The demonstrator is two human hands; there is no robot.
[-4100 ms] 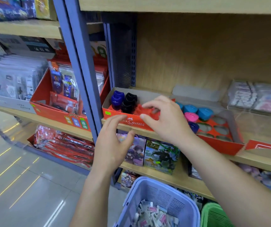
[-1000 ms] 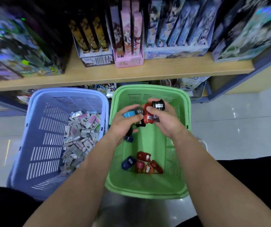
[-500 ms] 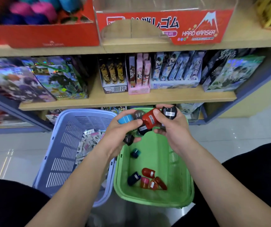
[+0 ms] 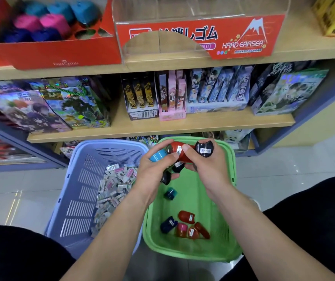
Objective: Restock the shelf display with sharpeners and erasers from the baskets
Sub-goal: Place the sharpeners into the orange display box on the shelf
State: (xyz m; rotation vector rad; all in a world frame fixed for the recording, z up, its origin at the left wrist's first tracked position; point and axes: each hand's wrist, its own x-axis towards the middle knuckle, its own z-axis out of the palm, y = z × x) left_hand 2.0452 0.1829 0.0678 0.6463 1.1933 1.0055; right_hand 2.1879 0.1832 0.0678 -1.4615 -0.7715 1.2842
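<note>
At frame center, the left hand [image 4: 152, 175] and right hand [image 4: 209, 169] are both gripping sharpeners [image 4: 177, 153] above the green basket [image 4: 201, 201].

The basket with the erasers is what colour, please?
The basket is pale lilac-blue; the head view shows it.

- Red cardboard display tray [image 4: 61, 55]: "FABER-CASTELL" in small pale letters on its front wall.
- Red front label [image 4: 233, 33] of the clear acrylic bin [image 4: 182, 9]: "HARD ERASER" in white, beside large Japanese characters ending "ゴム".
- White sticker [image 4: 179, 151] on the red plastic sharpener [image 4: 172, 148]: print too small to read.
</note>
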